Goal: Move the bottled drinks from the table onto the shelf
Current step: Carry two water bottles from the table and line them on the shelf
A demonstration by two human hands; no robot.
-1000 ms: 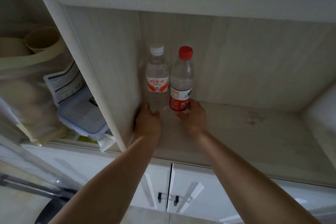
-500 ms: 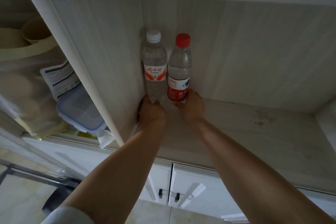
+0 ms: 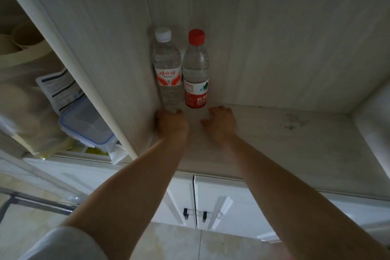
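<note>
Two water bottles stand upright side by side in the back left corner of the shelf (image 3: pixel 285 133), a little above the middle of the frame. The white-capped bottle (image 3: pixel 167 72) is on the left, close against the side wall of the compartment, with a white and orange label. The red-capped bottle (image 3: pixel 196 74) is just beside it on the right, its red and white label facing out; the two look to be touching or nearly so.

The person's two bare arms reach up from the bottom of the frame into the compartment. The left hand (image 3: pixel 172 125) is curled around the base of the white-capped bottle, fingers closed on it so that the bottom of the bottle is hidden behind the knuckles. The right hand (image 3: pixel 221 122) sits just right of the red-capped bottle's base, fingers loosely spread and bent, with nothing in its grasp; its fingertips (image 3: pixel 219 108) are near the bottle but I cannot tell whether they touch it.

The shelf floor to the right of the hands shows a few dark smudges (image 3: pixel 292 122). At the left of the frame, in the next compartment, a clear plastic box with a blue-rimmed lid (image 3: pixel 84 122) lies tilted beside a printed paper packet (image 3: pixel 60 88). Below the shelf, at lower centre, are two white cabinet doors (image 3: pixel 213 202) with small dark handles.
</note>
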